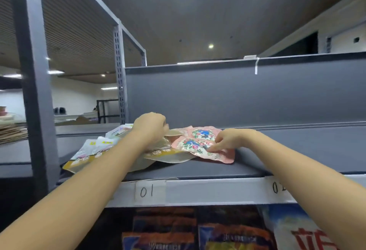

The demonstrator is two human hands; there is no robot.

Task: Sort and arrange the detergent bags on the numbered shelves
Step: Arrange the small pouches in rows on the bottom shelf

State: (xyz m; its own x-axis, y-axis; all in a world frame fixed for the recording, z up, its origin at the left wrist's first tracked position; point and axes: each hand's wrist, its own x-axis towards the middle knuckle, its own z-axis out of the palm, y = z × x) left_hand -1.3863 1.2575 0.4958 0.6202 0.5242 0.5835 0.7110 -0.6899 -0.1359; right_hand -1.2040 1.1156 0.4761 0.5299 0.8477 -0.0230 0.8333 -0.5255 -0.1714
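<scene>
Dim, soft, wide-angle warp; overhead ceiling lights

Both hands on pink bags, shelf labelled 01

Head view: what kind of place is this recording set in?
Probably a stockroom or warehouse: grey metal racking with slotted uprights, handwritten label 01 on the shelf edge, and bagged goods such as the pink floral bags lying there.
</scene>
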